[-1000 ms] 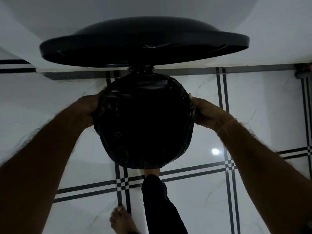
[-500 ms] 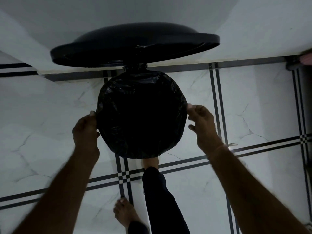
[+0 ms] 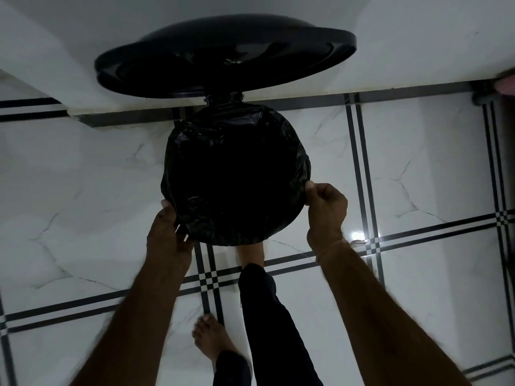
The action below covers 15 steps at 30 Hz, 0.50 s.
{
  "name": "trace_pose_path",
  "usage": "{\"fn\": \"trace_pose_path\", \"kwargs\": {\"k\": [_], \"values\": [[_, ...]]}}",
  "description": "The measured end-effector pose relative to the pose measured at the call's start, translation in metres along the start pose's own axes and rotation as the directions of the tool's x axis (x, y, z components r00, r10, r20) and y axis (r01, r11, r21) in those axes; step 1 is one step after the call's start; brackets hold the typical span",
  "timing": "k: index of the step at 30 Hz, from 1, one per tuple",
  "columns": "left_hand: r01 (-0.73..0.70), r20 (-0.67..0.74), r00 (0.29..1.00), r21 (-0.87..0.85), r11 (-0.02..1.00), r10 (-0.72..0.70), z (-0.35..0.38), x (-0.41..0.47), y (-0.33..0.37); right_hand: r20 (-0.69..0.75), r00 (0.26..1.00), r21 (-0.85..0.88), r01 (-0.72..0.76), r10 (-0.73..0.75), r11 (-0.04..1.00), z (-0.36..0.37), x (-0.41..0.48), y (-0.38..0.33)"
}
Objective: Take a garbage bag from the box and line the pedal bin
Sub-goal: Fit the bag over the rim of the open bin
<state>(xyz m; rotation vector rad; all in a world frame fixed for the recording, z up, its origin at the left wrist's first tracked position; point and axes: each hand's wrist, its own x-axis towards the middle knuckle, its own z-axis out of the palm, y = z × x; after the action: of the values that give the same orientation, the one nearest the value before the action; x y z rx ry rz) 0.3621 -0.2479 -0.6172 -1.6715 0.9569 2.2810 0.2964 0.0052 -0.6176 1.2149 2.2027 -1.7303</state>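
Note:
The round black pedal bin stands on the tiled floor against the wall, its lid (image 3: pixel 225 54) raised above it. A crinkled black garbage bag (image 3: pixel 237 174) covers the bin's mouth and is folded down over the rim, hiding the bin body. My left hand (image 3: pixel 170 232) grips the bag's edge at the near left of the rim. My right hand (image 3: pixel 326 210) pinches the bag's edge at the near right. One bare foot (image 3: pixel 250 252) reaches under the bin's front, where the pedal is hidden.
White marble floor tiles (image 3: pixel 83 204) with black line borders surround the bin. A white wall (image 3: pixel 418 37) rises just behind it. My other bare foot (image 3: pixel 209 341) stands on the floor below. A dark object (image 3: pixel 485 93) sits at the far right by the wall.
Both hands have slid from the sides of the rim toward its near edge, still on the bag. The view has shifted and the lid stays raised.

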Motion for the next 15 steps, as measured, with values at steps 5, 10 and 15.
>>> {"fn": "trace_pose_path", "kwargs": {"k": [5,10,15], "values": [[0.061,0.050,0.997,-0.067,0.996,-0.058,0.001,0.008,-0.002,0.150,0.959,0.046,-0.251,0.242,0.967,0.002,0.012,0.013],[0.086,0.068,0.995,-0.152,0.985,-0.076,0.000,0.022,-0.007,0.161,0.873,0.128,-0.482,0.461,0.867,0.010,0.031,0.018],[0.118,0.113,0.989,-0.238,0.964,-0.094,-0.008,0.010,-0.025,0.285,0.845,0.399,-0.533,0.452,0.746,0.001,0.004,0.022]]}}
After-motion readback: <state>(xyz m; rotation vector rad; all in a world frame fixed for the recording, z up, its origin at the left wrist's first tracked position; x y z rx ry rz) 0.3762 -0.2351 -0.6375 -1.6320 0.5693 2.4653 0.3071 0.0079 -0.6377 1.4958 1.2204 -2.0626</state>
